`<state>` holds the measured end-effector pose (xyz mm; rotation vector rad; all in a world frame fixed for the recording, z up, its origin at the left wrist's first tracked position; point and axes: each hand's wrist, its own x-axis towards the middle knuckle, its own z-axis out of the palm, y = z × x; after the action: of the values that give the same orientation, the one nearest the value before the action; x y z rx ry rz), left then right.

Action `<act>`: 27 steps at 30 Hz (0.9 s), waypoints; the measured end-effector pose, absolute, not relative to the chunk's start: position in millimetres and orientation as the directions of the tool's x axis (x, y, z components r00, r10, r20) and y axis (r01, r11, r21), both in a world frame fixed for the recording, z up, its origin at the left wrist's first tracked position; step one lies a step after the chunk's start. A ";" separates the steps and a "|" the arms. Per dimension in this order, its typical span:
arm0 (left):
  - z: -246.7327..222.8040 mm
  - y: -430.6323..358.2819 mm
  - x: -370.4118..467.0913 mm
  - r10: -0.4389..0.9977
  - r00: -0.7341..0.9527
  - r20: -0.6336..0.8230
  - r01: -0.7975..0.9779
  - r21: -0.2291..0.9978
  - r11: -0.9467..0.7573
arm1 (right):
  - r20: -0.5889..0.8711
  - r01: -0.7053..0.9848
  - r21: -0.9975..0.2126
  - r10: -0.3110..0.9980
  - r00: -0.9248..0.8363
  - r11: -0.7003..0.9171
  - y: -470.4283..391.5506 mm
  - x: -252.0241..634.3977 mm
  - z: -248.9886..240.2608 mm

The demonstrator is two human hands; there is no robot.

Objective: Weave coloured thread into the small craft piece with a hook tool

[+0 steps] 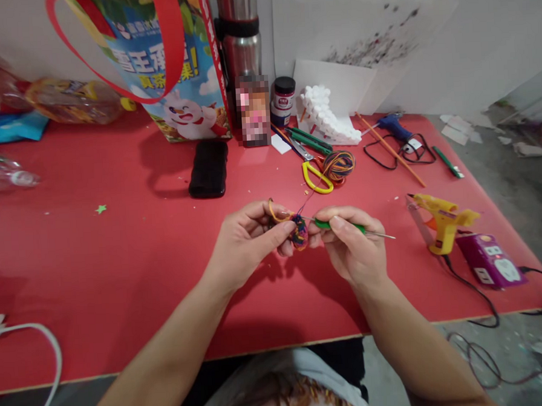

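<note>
Between thumb and fingers, my left hand [250,240] pinches a small multicoloured crochet piece [299,233] over the red table. My right hand [352,241] is closed around the green grip of a crochet hook [358,227], whose thin metal tip points left and meets the upper edge of the piece. One bare metal end sticks out to the right of that hand. From the work a strand of yarn runs up to a multicoloured yarn ball [339,165] behind the hands. An orange-yellow strand loops over my left fingers.
Yellow-handled scissors [317,177] lie beside the yarn ball. A black phone-like case [208,168] is behind my left hand. On the right are a yellow glue gun [444,218], a purple power box [491,261] and cords. A gift bag [173,69] and steel flask [242,53] stand behind.
</note>
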<state>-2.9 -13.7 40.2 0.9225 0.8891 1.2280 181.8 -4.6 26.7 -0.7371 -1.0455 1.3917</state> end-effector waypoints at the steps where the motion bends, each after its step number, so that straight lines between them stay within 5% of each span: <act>1: 39.8 -13.6 -2.2 0.991 0.121 -0.060 -0.367 0.925 0.101 | 0.148 -0.414 -0.906 0.983 -0.112 0.089 -5.0 180.7 26.0; 12: 31.3 -19.3 10.6 1.000 0.013 -0.019 -0.347 0.937 0.022 | -0.057 -0.581 -0.808 0.994 -0.088 -0.098 -5.7 168.3 21.9; 27: 30.9 -16.8 10.4 0.999 -0.017 0.034 -0.371 0.928 -0.038 | 0.032 -0.463 -0.886 0.995 -0.090 -0.014 -5.0 170.6 20.8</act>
<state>10.4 -16.8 30.9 0.9443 0.9144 1.3992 170.6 -5.0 20.8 -0.7934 -0.9148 1.4604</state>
